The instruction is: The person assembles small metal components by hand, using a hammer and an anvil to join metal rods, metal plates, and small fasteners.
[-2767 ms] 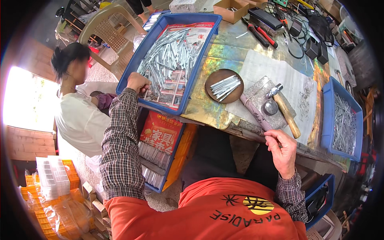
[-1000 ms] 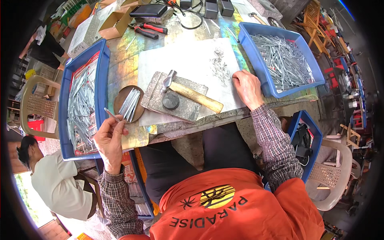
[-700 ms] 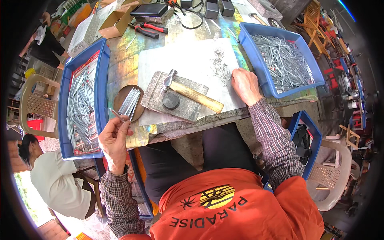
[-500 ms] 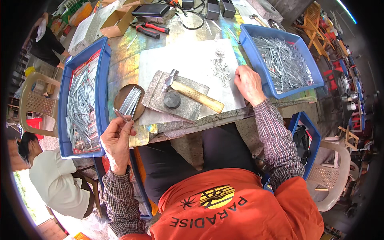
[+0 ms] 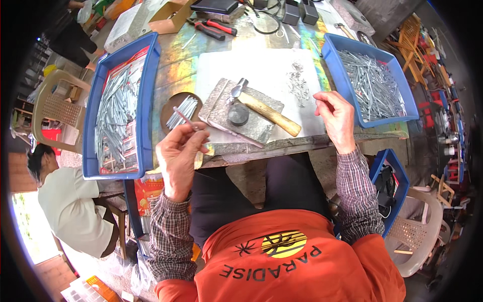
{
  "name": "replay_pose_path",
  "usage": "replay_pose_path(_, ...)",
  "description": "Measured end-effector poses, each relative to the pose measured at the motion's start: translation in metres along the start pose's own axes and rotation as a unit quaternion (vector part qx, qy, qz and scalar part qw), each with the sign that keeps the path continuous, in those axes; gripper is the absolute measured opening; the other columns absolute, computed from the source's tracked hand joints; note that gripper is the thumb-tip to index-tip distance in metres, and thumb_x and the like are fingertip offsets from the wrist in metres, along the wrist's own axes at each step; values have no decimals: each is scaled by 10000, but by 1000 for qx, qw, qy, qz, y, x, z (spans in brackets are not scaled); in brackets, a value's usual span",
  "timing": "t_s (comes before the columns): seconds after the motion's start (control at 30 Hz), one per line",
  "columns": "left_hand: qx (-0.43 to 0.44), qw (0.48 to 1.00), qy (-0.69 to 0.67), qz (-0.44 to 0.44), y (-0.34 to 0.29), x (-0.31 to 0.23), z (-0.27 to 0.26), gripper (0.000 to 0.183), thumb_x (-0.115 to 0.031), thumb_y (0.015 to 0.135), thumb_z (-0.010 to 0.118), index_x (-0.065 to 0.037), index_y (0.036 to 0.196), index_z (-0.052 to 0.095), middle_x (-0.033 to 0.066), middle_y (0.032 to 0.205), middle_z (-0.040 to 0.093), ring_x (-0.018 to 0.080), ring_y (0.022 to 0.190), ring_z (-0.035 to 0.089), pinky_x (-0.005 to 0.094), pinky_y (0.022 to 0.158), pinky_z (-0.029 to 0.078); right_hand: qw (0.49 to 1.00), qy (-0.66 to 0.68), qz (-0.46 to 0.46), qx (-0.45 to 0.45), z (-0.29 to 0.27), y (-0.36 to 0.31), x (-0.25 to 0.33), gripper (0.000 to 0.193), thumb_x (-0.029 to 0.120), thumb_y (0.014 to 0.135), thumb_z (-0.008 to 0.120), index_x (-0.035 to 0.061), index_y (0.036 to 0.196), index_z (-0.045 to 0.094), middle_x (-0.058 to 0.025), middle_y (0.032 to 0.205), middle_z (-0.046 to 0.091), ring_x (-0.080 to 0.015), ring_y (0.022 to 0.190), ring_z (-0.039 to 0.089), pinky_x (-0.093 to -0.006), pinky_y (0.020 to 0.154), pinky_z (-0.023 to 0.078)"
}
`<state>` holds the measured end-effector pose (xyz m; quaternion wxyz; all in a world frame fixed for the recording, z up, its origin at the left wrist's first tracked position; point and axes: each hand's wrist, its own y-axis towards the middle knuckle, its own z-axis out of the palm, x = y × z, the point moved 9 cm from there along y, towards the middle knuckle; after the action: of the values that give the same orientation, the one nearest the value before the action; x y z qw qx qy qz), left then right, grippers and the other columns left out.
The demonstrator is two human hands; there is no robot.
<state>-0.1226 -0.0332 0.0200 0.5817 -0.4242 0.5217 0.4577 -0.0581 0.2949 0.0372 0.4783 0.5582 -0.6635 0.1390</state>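
My left hand (image 5: 180, 156) is closed in a pinch on a thin metal rod (image 5: 183, 115), just on the near side of a round brown dish (image 5: 166, 117). Several bright metal rods (image 5: 184, 109) lie bundled in that dish. Thumb and fingertips meet on my right hand (image 5: 336, 118), beside the right tray; whatever they hold is too small to make out. Between the hands, a stone slab (image 5: 219, 113) bears a hammer (image 5: 269, 113) with a wooden handle and a dark round block (image 5: 238, 115). Small metal bits (image 5: 299, 83) are scattered on a white sheet (image 5: 251, 65).
Blue trays of metal rods stand at the left (image 5: 146, 100) and right (image 5: 372, 121). Red-handled pliers (image 5: 214, 29), an open cardboard box (image 5: 168, 20) and black cables lie at the back. A person in a pale shirt (image 5: 68, 206) sits at the left, near a plastic chair (image 5: 58, 108).
My left hand has come away from the dish's near left edge, with the rod raised. My right hand has drawn slightly nearer, fingertips together. The whole view has shifted.
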Motion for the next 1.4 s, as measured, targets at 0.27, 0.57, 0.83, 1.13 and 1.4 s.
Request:
replay_pose_path(0.27,38,990,-124,-46,-5,19,24,126,-28,907,584,45,1010,595,140,924,651,188,781,666,268,627,578,991,114,1,63,28,-27,64,85,-71,855,567,-48,920,617,-68,822,619,-105,679,630,-211,581,479)
replay_pose_path(0.57,68,955,-275,-89,-17,28,52,136,-25,896,600,27,1020,584,156,935,653,216,802,671,305,653,586,947,285,58,140,88,-54,90,56,-42,845,624,-18,891,605,-38,823,606,-85,647,612,-204,557,498)
replay_pose_path(0.83,68,919,-373,-111,-24,31,61,106,-18,904,585,10,1006,581,150,945,647,199,792,651,323,654,582,944,311,29,104,97,-60,94,56,-26,842,640,-13,885,605,-45,858,573,-64,651,591,-190,537,482)
replay_pose_path(1.13,64,908,-398,-114,-26,33,62,120,-41,915,579,0,1027,575,141,959,639,198,812,646,327,680,574,955,287,12,79,95,-63,96,66,-39,838,638,-18,885,596,-50,835,587,-81,596,575,-208,514,456)
replay_pose_path(1.4,51,907,-406,-103,-26,34,65,97,-40,917,575,-13,1010,565,147,970,637,215,823,649,334,695,571,956,287,30,54,96,-67,91,52,-32,870,610,-16,893,567,-51,834,581,-79,605,575,-212,514,458)
